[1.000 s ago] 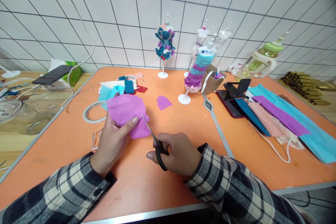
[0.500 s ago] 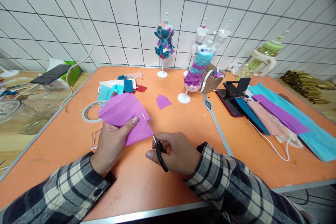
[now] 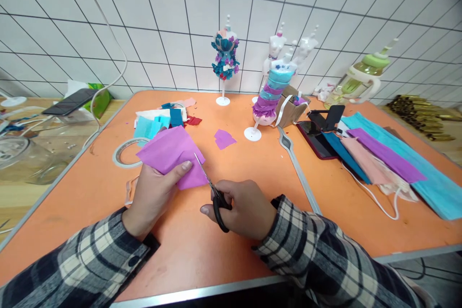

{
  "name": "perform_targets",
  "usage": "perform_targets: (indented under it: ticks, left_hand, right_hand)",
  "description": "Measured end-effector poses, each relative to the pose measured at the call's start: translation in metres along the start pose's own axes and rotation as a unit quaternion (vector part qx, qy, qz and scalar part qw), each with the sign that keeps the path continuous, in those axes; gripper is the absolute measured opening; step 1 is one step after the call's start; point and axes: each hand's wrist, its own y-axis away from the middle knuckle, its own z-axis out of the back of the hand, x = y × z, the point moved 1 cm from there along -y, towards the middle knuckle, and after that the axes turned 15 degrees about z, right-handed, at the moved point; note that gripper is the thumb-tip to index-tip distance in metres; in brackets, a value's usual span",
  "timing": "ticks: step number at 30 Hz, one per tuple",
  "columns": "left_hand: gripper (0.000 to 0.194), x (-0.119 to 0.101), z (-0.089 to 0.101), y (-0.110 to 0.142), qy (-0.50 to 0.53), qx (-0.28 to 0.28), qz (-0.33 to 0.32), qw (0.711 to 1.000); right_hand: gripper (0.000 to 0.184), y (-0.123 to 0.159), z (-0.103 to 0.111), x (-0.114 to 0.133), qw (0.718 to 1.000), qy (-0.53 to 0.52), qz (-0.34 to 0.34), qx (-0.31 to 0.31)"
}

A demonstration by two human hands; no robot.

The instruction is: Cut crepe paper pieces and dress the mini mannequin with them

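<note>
Purple sheet (image 3: 168, 149); bottle (image 3: 357, 76) with greenish contents (image 3: 346, 84)

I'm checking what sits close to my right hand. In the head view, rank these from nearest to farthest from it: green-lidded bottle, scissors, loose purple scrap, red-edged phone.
From the right hand:
1. Scissors: held in it.
2. Loose purple scrap: ahead of it.
3. Red-edged phone: ahead and to its right.
4. Green-lidded bottle: farther right, near the wall.
</note>
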Motion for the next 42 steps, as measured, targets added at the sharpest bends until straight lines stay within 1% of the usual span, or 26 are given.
perform_targets:
  ticks: [3,8,12,17,23,27,32,35,40,42]
  left_hand:
    - [0.043,-0.001,0.001,0.0,-0.034,-0.034,-0.013,0.999]
    - [0.037,0.001,0.002,-0.001,-0.007,-0.017,0.002,1.0]
    - [0.029,0.004,0.004,0.0,-0.022,-0.006,0.02,1.0]
    - [0.029,0.007,0.004,0.001,-0.043,-0.023,0.018,0.999]
    - [0.033,0.01,0.002,0.0,-0.007,-0.002,0.026,1.0]
    - [0.033,0.011,0.004,0.0,-0.012,-0.006,0.023,1.0]
    - [0.029,0.014,0.006,-0.001,-0.024,-0.003,0.028,0.999]
    - [0.031,0.015,0.007,-0.001,-0.022,-0.005,0.024,0.999]
    - [0.031,0.013,0.004,-0.001,-0.004,0.015,0.036,0.999]
    - [0.03,0.01,0.002,0.0,0.0,0.01,0.038,0.999]
  right_hand:
    - [0.03,0.0,0.0,0.001,1.0,0.003,0.003,0.004]
    - [0.029,0.001,-0.001,0.001,1.0,-0.009,0.001,0.007]
    - [0.032,0.001,0.001,0.002,0.999,-0.04,-0.01,0.017]
    - [0.034,0.001,0.002,0.005,0.998,-0.061,-0.016,0.022]
    - [0.031,0.002,0.0,0.001,0.998,-0.057,-0.008,0.014]
    - [0.027,0.002,0.0,0.001,0.998,-0.06,-0.006,0.015]
    - [0.028,0.001,0.002,0.004,0.998,-0.067,-0.012,0.011]
    - [0.025,0.001,0.002,0.004,0.998,-0.068,-0.007,0.011]
    - [0.025,0.001,0.0,0.001,0.998,-0.065,-0.003,0.005]
    - [0.025,0.001,0.0,0.001,0.998,-0.062,-0.004,0.005]
